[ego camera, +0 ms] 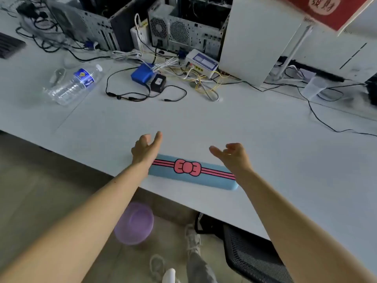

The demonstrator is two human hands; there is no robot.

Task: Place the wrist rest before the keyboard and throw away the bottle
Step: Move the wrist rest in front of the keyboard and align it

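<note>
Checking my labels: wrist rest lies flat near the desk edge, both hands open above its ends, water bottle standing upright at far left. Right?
Not quite. The head view shows the bottle lying on its side, not upright. The rest holds: the wrist rest lies flat near the desk edge, left hand and right hand open above its ends.

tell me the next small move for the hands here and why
Probably lower both open hands onto the ends of the light blue padded wrist rest with the pink bow and grip it. The left hand and right hand hover empty over its two ends, and it lies flat near the white desk's front edge. The clear plastic bottle lies far off to the left.
</note>
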